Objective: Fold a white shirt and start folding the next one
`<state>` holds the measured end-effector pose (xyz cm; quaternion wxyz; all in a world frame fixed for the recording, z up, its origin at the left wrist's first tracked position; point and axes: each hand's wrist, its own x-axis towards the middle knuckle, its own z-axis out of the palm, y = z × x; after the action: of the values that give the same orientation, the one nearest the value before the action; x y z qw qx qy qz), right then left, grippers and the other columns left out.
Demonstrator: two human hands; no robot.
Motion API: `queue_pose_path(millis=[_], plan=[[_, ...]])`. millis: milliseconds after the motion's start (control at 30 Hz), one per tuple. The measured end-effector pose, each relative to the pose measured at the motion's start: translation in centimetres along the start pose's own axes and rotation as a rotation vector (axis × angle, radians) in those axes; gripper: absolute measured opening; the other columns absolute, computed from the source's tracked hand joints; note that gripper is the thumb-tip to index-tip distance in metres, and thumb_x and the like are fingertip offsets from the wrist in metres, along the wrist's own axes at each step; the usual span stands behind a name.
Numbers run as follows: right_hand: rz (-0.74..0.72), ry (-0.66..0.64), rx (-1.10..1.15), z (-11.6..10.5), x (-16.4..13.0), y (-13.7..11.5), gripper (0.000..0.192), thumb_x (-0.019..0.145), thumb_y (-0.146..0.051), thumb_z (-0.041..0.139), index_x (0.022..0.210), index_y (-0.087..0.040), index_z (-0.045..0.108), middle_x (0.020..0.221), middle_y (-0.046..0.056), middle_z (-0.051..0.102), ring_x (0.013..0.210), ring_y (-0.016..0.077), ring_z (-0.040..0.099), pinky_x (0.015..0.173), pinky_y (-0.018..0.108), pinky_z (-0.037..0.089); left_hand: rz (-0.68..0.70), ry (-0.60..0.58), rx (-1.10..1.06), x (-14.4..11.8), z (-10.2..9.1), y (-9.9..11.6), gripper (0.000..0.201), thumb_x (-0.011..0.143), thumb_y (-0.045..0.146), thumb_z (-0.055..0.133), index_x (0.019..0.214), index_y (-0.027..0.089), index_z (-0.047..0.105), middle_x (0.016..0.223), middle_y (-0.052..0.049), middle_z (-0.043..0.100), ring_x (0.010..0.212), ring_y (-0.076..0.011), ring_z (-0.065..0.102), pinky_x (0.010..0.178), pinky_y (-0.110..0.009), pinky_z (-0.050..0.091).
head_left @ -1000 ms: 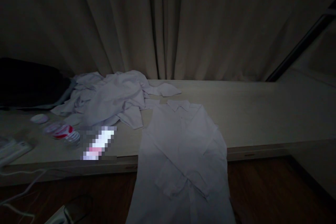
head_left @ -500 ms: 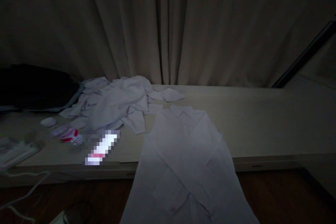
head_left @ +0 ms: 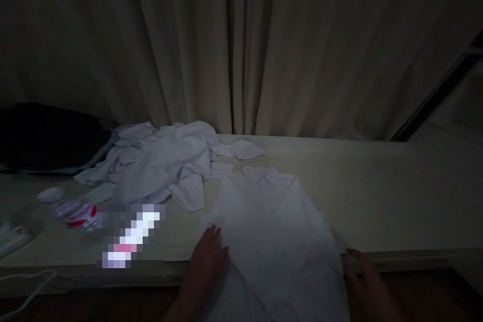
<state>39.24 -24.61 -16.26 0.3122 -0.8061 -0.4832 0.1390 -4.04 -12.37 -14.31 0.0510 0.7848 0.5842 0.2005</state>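
Note:
A white collared shirt [head_left: 271, 226] lies front up, its collar toward the curtain and its lower part hanging over the counter's front edge. My left hand [head_left: 206, 261] rests on the shirt's left side, fingers stretched out and thumb apart. Just off the shirt's right edge, my right hand [head_left: 366, 282] has its fingers extended and looks slightly blurred; whether it touches the cloth I cannot tell. The shirt's lower end falls outside the view.
Crumpled white shirts [head_left: 166, 161] lie at the back left, beside dark folded clothing [head_left: 49, 136]. A bottle with a red label [head_left: 77, 214], a white round object [head_left: 51, 194] and a pixelated bright item [head_left: 132, 236] are on the counter [head_left: 396, 201]. A curtain [head_left: 320, 50] hangs behind.
Both hands have come into view from below, one at each side of the shirt. The whole scene sits a little lower in the picture.

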Motion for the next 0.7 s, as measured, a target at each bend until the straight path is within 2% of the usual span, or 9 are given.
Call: queue_pose_path(millis=[67,133,233,333,467,567,700], plan=[[-0.227,0.032,-0.098,2.3,2.8,-3.0,0.054,0.080,-0.051,0.042,0.118,-0.013,0.052,0.129,0.016,0.052,0.121,0.0283,0.047,0.103,0.046,0.037,0.077,0.014,0.090,3.6,2.5,1.4,0.057,0.086,0.045,0.037,0.129,0.008,0.046,0.140,-0.018,0.044,0.132,-0.0302,0.036,0.108,-0.045,0.035],[-0.420,0.020,-0.197,4.8,4.9,-5.9,0.054,0.083,-0.049,0.043,0.122,-0.012,0.051,0.135,0.016,0.046,0.127,0.0271,0.040,0.107,0.044,0.033,0.073,0.029,0.149,6.1,4.5,2.4,0.058,0.088,0.044,0.034,0.131,0.006,0.044,0.142,-0.020,0.041,0.134,-0.0322,0.032,0.109,-0.047,0.031],[-0.571,-0.046,-0.319,8.4,6.9,-9.0,0.056,0.087,-0.047,0.040,0.131,-0.012,0.045,0.142,0.016,0.038,0.133,0.0265,0.031,0.110,0.043,0.028,0.004,0.053,0.210,7.7,6.3,2.7,0.060,0.087,0.048,0.033,0.134,0.011,0.041,0.143,-0.020,0.038,0.135,-0.0364,0.029,0.108,-0.055,0.026],[-0.609,-0.147,-0.381,11.3,7.6,-10.5,0.062,0.089,-0.051,0.036,0.138,-0.013,0.036,0.147,0.015,0.030,0.137,0.0279,0.023,0.111,0.046,0.024,-0.009,0.072,0.260,7.5,7.1,1.6,0.063,0.084,0.055,0.036,0.135,0.018,0.040,0.143,-0.019,0.039,0.134,-0.0386,0.029,0.107,-0.059,0.021],[-0.578,-0.216,-0.385,13.9,7.7,-11.2,0.067,0.088,-0.057,0.031,0.142,-0.018,0.028,0.151,0.012,0.021,0.139,0.0289,0.017,0.111,0.050,0.020,0.003,0.070,0.292,7.2,7.0,-0.7,0.065,0.083,0.058,0.036,0.136,0.020,0.039,0.144,-0.017,0.038,0.135,-0.0375,0.027,0.109,-0.057,0.018],[-0.555,-0.242,-0.393,14.9,8.0,-12.2,0.069,0.088,-0.059,0.029,0.143,-0.018,0.026,0.151,0.011,0.018,0.139,0.0293,0.015,0.112,0.050,0.018,-0.002,0.042,0.293,8.0,6.4,-1.7,0.067,0.083,0.059,0.036,0.137,0.020,0.037,0.145,-0.017,0.036,0.136,-0.0375,0.026,0.109,-0.056,0.017],[-0.534,-0.272,-0.386,15.0,9.0,-14.4,0.069,0.088,-0.059,0.030,0.142,-0.015,0.029,0.151,0.013,0.021,0.139,0.0299,0.016,0.113,0.049,0.016,-0.032,0.005,0.273,9.6,5.7,-1.5,0.067,0.083,0.057,0.037,0.136,0.017,0.039,0.145,-0.019,0.036,0.135,-0.0392,0.026,0.109,-0.058,0.017]])
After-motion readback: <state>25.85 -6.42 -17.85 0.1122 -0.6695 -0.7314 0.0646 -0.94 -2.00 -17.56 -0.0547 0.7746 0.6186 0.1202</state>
